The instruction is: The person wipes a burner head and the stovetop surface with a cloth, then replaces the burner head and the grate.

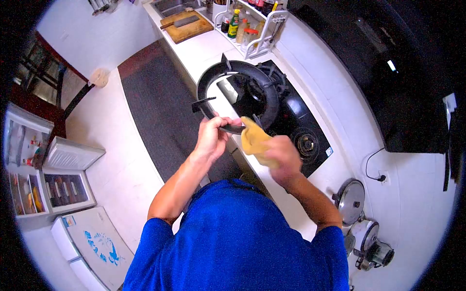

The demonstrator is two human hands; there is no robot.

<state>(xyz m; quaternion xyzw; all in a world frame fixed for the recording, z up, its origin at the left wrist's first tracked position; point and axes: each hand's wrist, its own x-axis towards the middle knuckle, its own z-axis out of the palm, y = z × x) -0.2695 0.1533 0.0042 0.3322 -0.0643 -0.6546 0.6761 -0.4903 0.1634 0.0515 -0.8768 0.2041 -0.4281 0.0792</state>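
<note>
A black ring-shaped pan support (pixel 204 82) with short prongs is held up in front of the counter and the stove. My left hand (pixel 213 133) grips its near edge, fingers wrapped round the ring. In my right hand (pixel 284 157) is a yellow cloth (pixel 253 138), its upper end against the ring just right of my left hand. The right hand is slightly blurred. Behind the ring lies a black gas stove (pixel 296 109); its nearer burner (pixel 307 144) shows without a support, and the ring partly covers the farther one.
A white rack (pixel 264 41) of sauce bottles stands beyond the stove. Farther back, a knife (pixel 186 21) lies on a wooden cutting board (pixel 182 34). Lidded pots (pixel 350 202) stand at the right. A dark mat (pixel 150 97) covers the floor.
</note>
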